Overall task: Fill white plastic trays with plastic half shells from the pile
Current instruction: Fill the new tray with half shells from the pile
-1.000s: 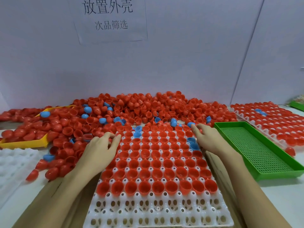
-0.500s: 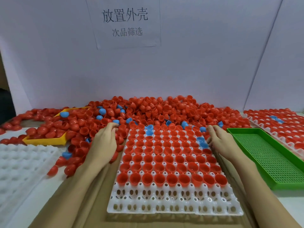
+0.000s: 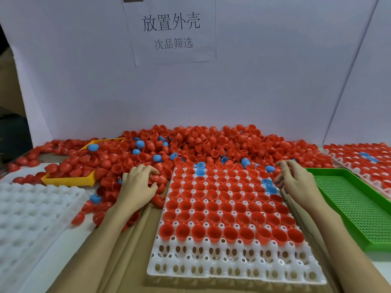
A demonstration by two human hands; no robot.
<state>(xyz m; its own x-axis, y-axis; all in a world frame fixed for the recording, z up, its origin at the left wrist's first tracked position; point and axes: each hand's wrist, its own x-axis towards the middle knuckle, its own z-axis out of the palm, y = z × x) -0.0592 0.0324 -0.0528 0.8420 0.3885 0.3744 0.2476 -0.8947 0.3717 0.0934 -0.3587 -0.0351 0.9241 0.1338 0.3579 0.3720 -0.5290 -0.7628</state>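
A white plastic tray [image 3: 232, 268] lies in front of me, most pockets filled with red half shells and a few blue ones [image 3: 267, 182]; its two nearest rows are bare. Behind it spreads the pile of red and blue half shells [image 3: 211, 142]. My left hand [image 3: 137, 187] lies palm down on the shells just left of the tray, fingers curled into several red shells. My right hand [image 3: 296, 182] hovers over the tray's far right corner, fingers loosely curled, nothing visible in them.
An empty white tray [image 3: 31, 208] sits at the left, with a yellow tray [image 3: 69, 180] half buried in shells behind it. A green perforated tray [image 3: 359, 208] lies right of the work tray. A filled tray [image 3: 376, 166] is at far right. Brown cardboard [image 3: 127, 250] lies underneath.
My view has tilted up. My left hand slid left off the tray edge into the loose shells. My right hand's fingers lifted from the tray's far right corner and curled.
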